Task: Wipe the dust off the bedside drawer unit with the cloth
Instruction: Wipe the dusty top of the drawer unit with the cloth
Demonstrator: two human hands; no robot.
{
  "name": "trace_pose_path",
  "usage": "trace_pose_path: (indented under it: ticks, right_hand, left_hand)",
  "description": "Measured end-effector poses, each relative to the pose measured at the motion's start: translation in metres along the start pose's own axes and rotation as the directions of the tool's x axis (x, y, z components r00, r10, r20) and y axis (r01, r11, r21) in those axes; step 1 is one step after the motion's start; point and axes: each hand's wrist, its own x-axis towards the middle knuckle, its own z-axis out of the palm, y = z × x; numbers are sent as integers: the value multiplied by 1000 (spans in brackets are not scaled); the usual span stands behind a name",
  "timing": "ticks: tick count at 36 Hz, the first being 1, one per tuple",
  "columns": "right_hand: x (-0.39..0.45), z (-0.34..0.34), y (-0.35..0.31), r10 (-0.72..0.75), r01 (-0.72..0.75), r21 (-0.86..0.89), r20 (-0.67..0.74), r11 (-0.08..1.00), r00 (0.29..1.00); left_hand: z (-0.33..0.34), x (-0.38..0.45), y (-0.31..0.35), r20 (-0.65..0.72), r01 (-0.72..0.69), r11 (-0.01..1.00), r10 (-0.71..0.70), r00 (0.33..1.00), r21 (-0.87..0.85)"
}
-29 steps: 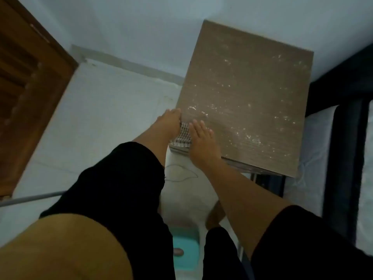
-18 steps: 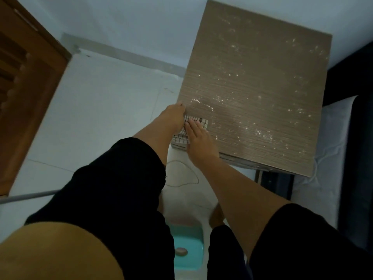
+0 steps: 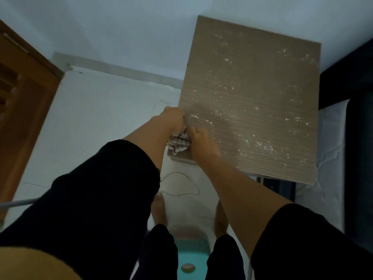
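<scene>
- Brown wood-grain bedside drawer unit [image 3: 252, 102], upper right of frame; white dust specks across its top
- Left hand [image 3: 171, 120] and right hand [image 3: 201, 142], frame centre, both with fingers curled around the cloth
- Bunched white checked cloth [image 3: 179, 142] between the hands, on the unit's lower-left corner

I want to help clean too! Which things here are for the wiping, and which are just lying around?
For the wiping:
checked cloth
dusty bedside drawer unit
left hand and right hand, both gripping the cloth

Just lying around:
teal stool
thin cord on the floor
wooden door
</scene>
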Motion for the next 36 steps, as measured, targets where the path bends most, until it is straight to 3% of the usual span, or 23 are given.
trace_pose_path:
  ticks: [4, 8, 15, 19, 24, 32, 36]
  right_hand:
    - [16, -18, 2, 98, -99, 28, 27, 995, 995]
    - [39, -48, 14, 196, -194, 81, -27, 978, 980]
    - [103, -107, 46, 101, -89, 62, -216, 994, 971]
    - [152, -135, 65, 28, -37, -27, -269, 999, 963]
    - [206, -158, 81, -50, 38, -48, -274, 998, 960]
    - [280, -169, 94, -55, 43, -59, -211, 997, 976]
    - [309, -167, 97, -42, 21, -90, -230, 996, 972]
  left_hand:
    - [-17, 3, -6, -46, -5, 1000, 6, 999, 21]
    - [-33, 12, -12, -40, 8, 996, -12, 999, -84]
    - [-46, 51, 8, -20, 75, 968, -82, 996, -238]
    - [-45, 79, 29, 71, 198, 948, -186, 980, -249]
    - [-51, 114, 51, 156, 353, 896, -322, 934, -269]
    - [-49, 144, 63, 48, 395, 899, -394, 918, -189]
    - [-50, 146, 64, 58, 398, 903, -393, 918, -161]
